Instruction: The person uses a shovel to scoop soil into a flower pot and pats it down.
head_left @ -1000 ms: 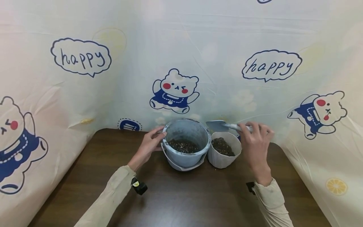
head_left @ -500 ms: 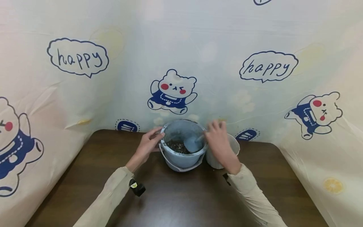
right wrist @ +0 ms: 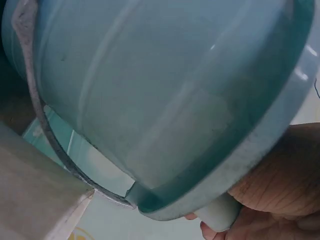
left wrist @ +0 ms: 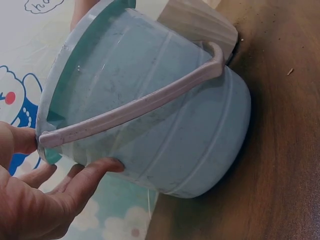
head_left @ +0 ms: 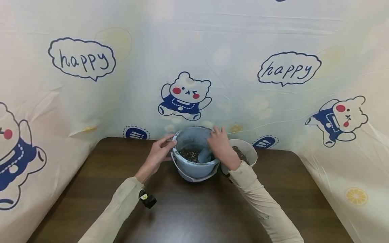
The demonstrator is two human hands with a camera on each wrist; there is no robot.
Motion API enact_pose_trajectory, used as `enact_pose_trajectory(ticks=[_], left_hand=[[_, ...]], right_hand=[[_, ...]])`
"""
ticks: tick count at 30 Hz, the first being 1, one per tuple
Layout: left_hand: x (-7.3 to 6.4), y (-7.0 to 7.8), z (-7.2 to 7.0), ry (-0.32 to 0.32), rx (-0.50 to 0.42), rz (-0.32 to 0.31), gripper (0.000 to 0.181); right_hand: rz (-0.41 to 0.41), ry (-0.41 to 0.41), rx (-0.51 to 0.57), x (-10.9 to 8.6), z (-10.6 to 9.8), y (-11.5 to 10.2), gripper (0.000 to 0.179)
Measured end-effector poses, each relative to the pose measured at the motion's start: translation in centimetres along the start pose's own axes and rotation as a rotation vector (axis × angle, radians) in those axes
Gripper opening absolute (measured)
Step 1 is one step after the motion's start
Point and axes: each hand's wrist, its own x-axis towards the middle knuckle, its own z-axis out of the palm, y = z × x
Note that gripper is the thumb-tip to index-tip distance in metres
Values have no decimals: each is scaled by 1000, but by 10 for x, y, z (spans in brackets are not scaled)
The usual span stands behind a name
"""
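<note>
A light blue bucket (head_left: 197,171) stands on the table with dark soil (head_left: 189,155) in its bottom. My left hand (head_left: 156,154) grips its left rim, the thumb at the rim and the fingers against the outer wall. The pale bail handle (left wrist: 137,107) hangs down across the bucket's front. Over the right rim, my right hand (head_left: 221,145) holds a small trowel by its grip. The trowel's blue-grey blade (head_left: 205,155) points down inside the bucket at the soil. In the right wrist view the end of the trowel grip (right wrist: 221,212) pokes out beside my fingers, past the rim.
A whitish ribbed pot (head_left: 251,153) with soil stands close on the bucket's right, partly behind my right forearm. Crumbs lie on the brown wooden table (head_left: 179,216). A printed cloth (head_left: 237,50) hangs behind the table and along both sides.
My right hand has swung the trowel left from above the white pot into the bucket, and its blade now sits lower by the soil. The left hand stays on the rim.
</note>
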Motion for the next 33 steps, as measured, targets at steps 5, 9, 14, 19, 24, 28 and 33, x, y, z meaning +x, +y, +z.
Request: enact_pose_trajectory(ticks=[5,9,14,19,24,28,33], left_hand=[[-1,4,1,0,3,14,54],[-1,4,1,-1,10,0,55],[-1,0,1,2,11,-25,56],[-5,-4,-1,-10,12,-31,57],[-3,-3,0,-5,15,-28,57],[-3,-1,0,3,10,-25,57],[-3,-2,0,6,-2,-19,55]], right_hand=[[-98,99,28,-2,5,14,30],[-153,131,114,-1,8,22,24],[-200,92,226,1,12,25,9],[-240,18,307,4,18,26,15],[-306,45,423,5,24,33,17],[-360,76,543,7,27,38,16],[-384,75,694,11,34,42,18]])
